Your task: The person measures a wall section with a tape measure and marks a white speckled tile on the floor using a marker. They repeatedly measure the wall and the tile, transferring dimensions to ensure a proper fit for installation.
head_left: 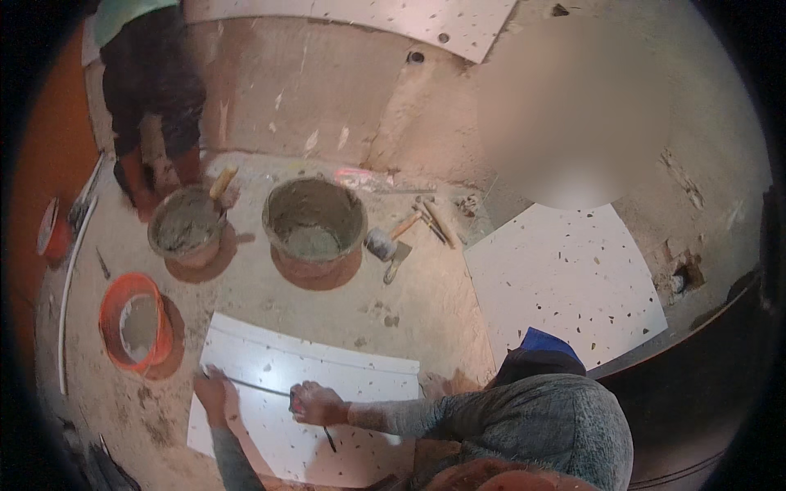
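A white speckled slab (270, 446) lies on the floor in front of me. Across it, close to its far left part, runs the thin dark strip of what looks like a tape measure (260, 387). My left hand (214, 394) pinches the strip's end at the slab's left edge. My right hand (318, 404) is closed around the other end, over the slab's middle; its fingers mostly hide the case. A short dark strap-like piece (330, 440) shows below my right hand and rests against the slab.
Two mortar buckets (315, 266) (190, 255) and an orange bucket (110, 327) stand beyond the slab. A mallet (380, 245) and a trowel (397, 262) lie nearby. Another speckled slab (565, 278) is at right. A person (155, 90) is by the left mortar bucket.
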### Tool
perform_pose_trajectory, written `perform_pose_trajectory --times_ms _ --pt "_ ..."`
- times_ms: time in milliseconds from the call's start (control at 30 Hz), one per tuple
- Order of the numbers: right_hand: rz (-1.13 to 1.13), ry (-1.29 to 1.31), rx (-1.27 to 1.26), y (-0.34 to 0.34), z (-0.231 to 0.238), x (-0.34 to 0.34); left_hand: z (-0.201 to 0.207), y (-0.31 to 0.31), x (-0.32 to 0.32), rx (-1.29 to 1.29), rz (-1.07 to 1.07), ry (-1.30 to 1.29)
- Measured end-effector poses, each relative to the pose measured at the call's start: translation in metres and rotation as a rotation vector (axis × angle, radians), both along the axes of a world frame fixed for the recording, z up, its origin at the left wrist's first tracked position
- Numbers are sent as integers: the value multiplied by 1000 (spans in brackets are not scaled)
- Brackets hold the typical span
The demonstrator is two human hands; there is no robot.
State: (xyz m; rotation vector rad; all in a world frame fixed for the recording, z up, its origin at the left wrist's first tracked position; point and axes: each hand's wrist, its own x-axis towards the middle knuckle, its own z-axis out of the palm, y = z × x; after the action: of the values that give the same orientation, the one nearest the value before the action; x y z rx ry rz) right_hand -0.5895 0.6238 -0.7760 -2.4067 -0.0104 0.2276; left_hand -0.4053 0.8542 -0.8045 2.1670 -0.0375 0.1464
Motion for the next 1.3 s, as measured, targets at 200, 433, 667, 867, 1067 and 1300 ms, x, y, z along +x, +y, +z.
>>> perform_pose_trajectory --times_ms 200,433,667,867,1067,1300 --pt "7 17 27 0 21 3 -54 -54 -85 -619 -262 647" --pt "46 -100 122 -8 8 -6 -39 -94 -139 -411 -234 510" --pt "85 -473 2 -11 -65 -3 -5 -103 -146 -307 -312 588" --pt "-61 -272 395 2 -90 -5 -67 -93 -153 549 -519 -501" --pt "-72 -136 241 -4 -32 5 -23 -105 -160 23 -254 -239" --pt "-257 159 630 -60 34 48 -9 -120 -168 -395 -3 274"
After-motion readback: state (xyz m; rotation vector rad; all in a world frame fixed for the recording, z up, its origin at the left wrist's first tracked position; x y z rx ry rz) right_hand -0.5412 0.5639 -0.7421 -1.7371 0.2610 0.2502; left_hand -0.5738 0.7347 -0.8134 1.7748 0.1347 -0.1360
